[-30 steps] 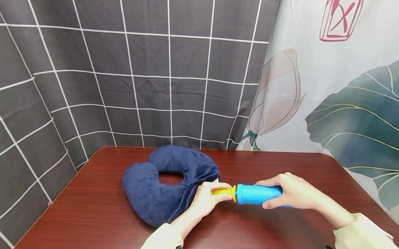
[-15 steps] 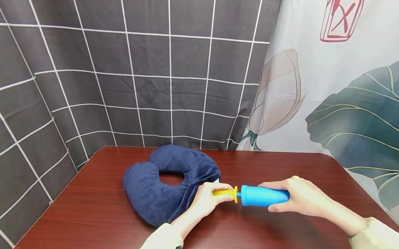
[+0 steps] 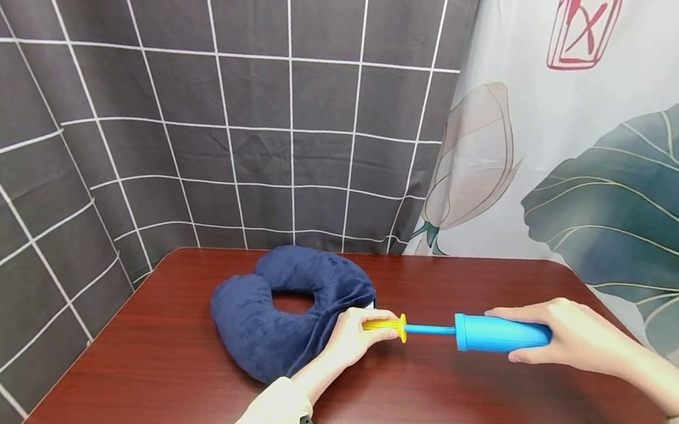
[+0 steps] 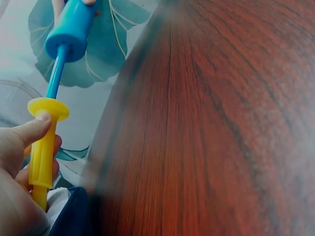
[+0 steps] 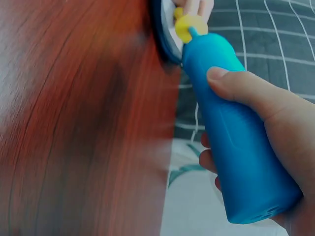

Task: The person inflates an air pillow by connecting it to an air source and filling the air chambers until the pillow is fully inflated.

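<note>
Blue barrel [image 3: 495, 333] sits gripped by the fingers of the right hand [image 3: 578, 336]. Toward its nine o'clock, the left hand's [image 3: 348, 339] fingers pinch a yellow handle [image 4: 43, 153].

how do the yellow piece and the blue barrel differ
The yellow piece is slimmer and looks shorter; the blue barrel is thicker and longer. The left hand holds the yellow piece, while the right hand grips the blue barrel. Both sit on the same thin blue rod, held off the table.
</note>
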